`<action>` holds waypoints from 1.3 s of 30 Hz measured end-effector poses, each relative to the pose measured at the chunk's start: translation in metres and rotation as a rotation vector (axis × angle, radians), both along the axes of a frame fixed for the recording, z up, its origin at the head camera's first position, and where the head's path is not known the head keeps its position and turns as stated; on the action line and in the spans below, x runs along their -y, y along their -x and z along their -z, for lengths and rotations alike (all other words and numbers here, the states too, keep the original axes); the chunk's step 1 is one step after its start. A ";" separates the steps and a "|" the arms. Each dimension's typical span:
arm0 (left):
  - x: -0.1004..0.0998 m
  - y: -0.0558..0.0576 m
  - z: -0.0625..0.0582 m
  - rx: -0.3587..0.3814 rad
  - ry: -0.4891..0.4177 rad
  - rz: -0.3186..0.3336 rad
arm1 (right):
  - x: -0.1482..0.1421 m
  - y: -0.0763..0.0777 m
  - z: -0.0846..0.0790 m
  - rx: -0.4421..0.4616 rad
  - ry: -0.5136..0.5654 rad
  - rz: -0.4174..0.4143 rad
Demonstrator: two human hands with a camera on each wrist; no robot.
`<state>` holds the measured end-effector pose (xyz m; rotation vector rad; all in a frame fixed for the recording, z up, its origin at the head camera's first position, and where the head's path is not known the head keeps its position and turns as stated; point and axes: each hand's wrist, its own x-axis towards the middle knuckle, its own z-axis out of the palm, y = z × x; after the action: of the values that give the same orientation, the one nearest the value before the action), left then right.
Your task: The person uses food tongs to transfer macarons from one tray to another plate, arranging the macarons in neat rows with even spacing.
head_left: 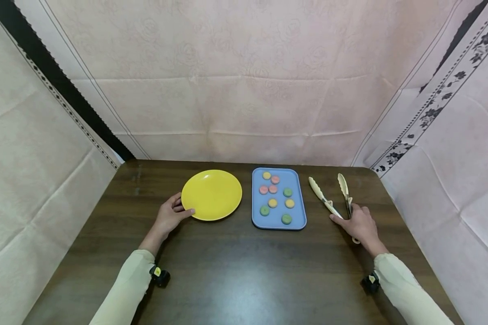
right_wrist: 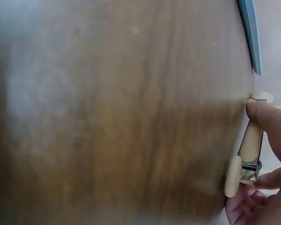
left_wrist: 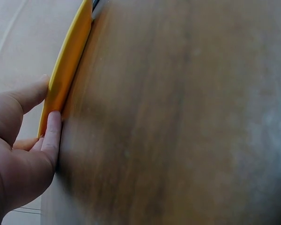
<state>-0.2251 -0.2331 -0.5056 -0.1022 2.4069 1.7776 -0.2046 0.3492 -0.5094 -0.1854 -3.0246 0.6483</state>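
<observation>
At the left, a round yellow plate (head_left: 211,195) lies on the table, and my left hand (head_left: 172,217) holds its near-left rim. The thumb is over the rim, with the other fingers at its edge; the left wrist view shows the plate (left_wrist: 68,61) between them. To the right, my right hand (head_left: 359,224) grips a pair of tongs (head_left: 319,191) with cream tips, thumb on one arm and fingers by the other. The tongs' arms are spread apart, tips pointing away. Their spring end (right_wrist: 249,168) appears in the right wrist view, close to the palm.
Between the hands lies a blue rectangular tray (head_left: 276,222) bearing several small round pieces in yellow, pink and green. The brown wooden table (head_left: 244,275) ends at a pale cloth hanging (head_left: 244,104) behind, with more pale cloth on both sides.
</observation>
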 end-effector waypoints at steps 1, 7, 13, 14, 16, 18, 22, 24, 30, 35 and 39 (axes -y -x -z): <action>0.000 0.000 0.001 0.000 -0.002 -0.002 | 0.000 0.000 -0.001 -0.003 0.001 -0.006; 0.003 0.002 0.011 -0.027 0.000 -0.004 | -0.006 0.001 -0.009 -0.024 0.006 -0.037; 0.004 0.003 0.013 -0.027 -0.002 -0.002 | -0.009 0.002 -0.016 -0.017 0.019 -0.024; 0.004 0.003 0.011 -0.020 -0.003 -0.002 | -0.010 0.003 -0.017 -0.021 0.019 -0.023; 0.001 -0.002 0.000 -0.012 -0.003 0.004 | -0.010 0.003 -0.018 -0.030 0.017 -0.025; 0.001 -0.002 0.000 -0.013 -0.002 0.006 | -0.012 0.003 -0.017 -0.047 0.014 -0.031; 0.003 0.000 0.009 -0.023 0.014 0.001 | -0.016 0.002 -0.018 -0.101 0.012 -0.057; 0.005 0.004 0.016 -0.027 0.021 -0.003 | -0.019 0.000 -0.021 -0.142 0.021 -0.073; 0.006 0.005 0.017 -0.025 0.010 -0.001 | -0.025 -0.010 -0.037 -0.243 0.031 -0.086; 0.008 0.004 0.018 -0.024 0.007 0.006 | -0.030 -0.020 -0.052 -0.325 -0.022 -0.136; 0.008 0.005 0.017 -0.026 0.012 0.010 | -0.032 -0.026 -0.062 -0.372 -0.026 -0.184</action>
<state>-0.2302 -0.2411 -0.5226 -0.0686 2.4320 1.7714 -0.1789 0.3815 -0.4473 0.1964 -2.7055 0.5789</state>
